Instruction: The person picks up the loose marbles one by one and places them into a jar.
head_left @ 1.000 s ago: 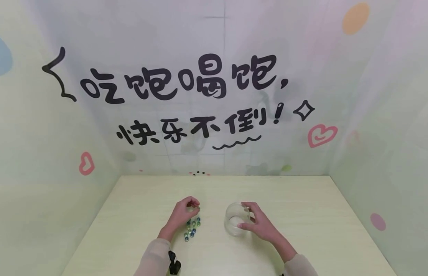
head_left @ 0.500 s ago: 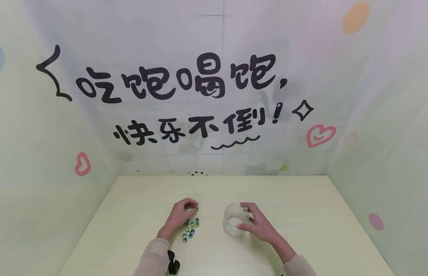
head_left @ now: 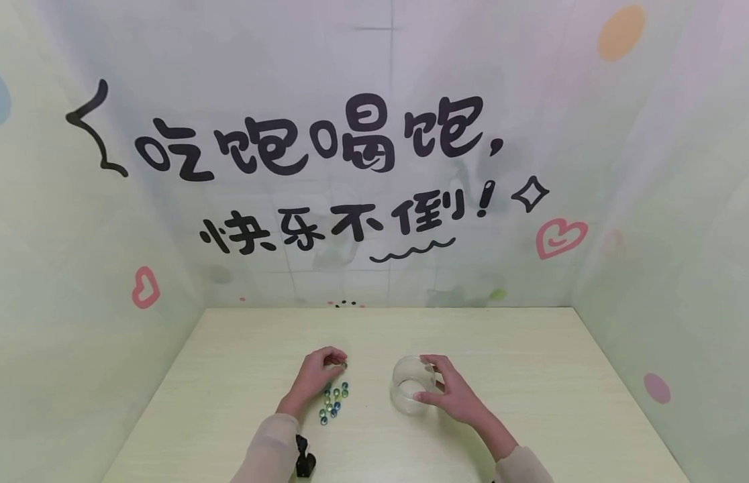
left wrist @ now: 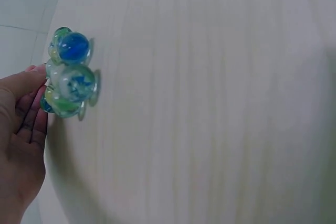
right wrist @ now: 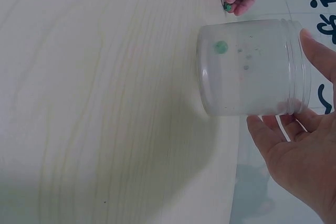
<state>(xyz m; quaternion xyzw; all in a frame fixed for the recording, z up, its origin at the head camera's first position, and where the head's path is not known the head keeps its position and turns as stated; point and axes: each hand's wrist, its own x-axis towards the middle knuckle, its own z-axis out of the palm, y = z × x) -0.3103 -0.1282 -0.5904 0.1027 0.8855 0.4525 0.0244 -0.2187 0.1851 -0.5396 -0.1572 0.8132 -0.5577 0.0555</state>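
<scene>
My left hand (head_left: 320, 369) is at the far end of a cluster of glass marbles (head_left: 329, 406), with thumb and fingertips pinching one greenish marble (right wrist: 227, 7) close over the table. Blue, green and clear marbles (left wrist: 79, 82) fill the space beside that hand in the left wrist view, overlapping its fingertips. On the right, my right hand (head_left: 453, 392) holds a clear, lidless jar (head_left: 405, 401) around its upper side, thumb toward me and fingers behind. The jar stands upright on the table. A green spot (right wrist: 221, 47) shows through its wall in the right wrist view.
The pale wood-grain table (head_left: 501, 335) ends at a back wall with printed black characters (head_left: 356, 225). Side walls (head_left: 664, 322) rise left and right. A black strap piece (head_left: 304, 457) sits at the left sleeve.
The left fingers have drawn together slightly, and a marble now shows at their tips. My right hand and the jar stay in place; the head view shifted a little.
</scene>
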